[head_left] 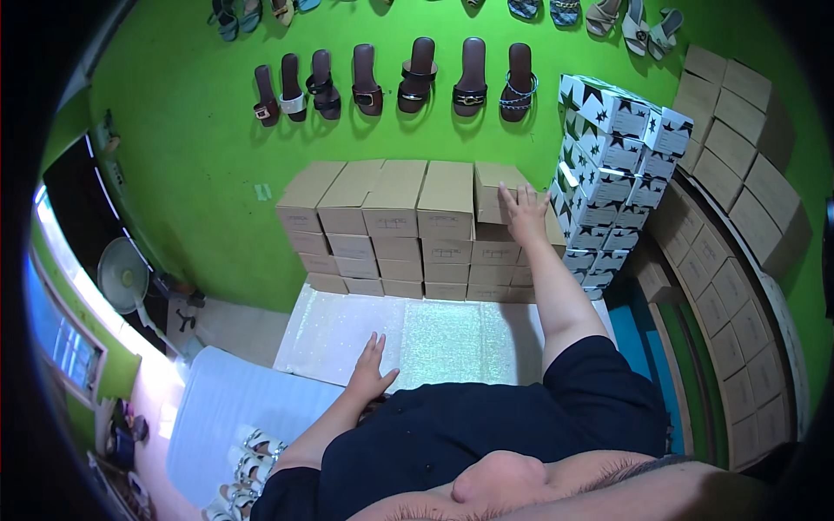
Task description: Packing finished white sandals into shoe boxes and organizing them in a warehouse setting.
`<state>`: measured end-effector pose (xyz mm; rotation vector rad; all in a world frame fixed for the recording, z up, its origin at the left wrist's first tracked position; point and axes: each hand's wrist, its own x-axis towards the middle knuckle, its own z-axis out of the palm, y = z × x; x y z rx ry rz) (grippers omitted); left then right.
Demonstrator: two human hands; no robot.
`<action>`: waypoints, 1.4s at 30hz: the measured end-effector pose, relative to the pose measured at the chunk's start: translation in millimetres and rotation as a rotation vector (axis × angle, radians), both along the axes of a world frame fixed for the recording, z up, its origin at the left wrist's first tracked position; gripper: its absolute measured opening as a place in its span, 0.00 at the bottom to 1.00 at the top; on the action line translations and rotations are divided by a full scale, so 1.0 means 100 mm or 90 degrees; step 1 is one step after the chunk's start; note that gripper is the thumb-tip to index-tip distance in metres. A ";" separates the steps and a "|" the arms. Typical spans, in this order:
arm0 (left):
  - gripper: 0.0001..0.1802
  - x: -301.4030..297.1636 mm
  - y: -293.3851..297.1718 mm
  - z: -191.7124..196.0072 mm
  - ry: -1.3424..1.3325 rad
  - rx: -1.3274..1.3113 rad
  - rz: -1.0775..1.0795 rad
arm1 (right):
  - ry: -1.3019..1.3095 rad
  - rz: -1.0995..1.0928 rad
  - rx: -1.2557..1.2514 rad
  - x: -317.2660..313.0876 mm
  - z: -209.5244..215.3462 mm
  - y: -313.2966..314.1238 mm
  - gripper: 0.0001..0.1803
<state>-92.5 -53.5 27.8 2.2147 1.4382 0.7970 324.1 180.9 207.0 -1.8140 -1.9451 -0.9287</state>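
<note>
Rows of brown cardboard boxes are stacked along the far edge of a white, glittery-topped table. My right hand reaches out to the right end of the stack. Its fingers are spread against a top-row box, touching its right side. That box sits further back than its neighbours, and a dark gap shows under its front. Over the table's near left part is my left hand, fingers stretched out, holding nothing.
White star-patterned boxes rise in a tall stack at the right. More brown boxes fill shelving beyond. Sandals hang on the green wall. A fan stands left. White sandals lie on a pale sheet.
</note>
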 end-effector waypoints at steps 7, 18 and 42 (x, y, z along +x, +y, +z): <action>0.51 -0.11 0.04 -0.05 -0.004 -0.007 -0.037 | 0.121 0.093 0.109 0.08 -0.01 -0.62 0.63; 0.51 0.25 0.57 0.19 -0.090 0.051 -0.017 | 0.171 0.505 0.118 0.17 0.00 -2.16 0.62; 0.38 1.66 0.48 -0.30 0.021 -0.142 0.024 | 0.829 0.266 -0.558 1.24 -1.99 -2.04 0.51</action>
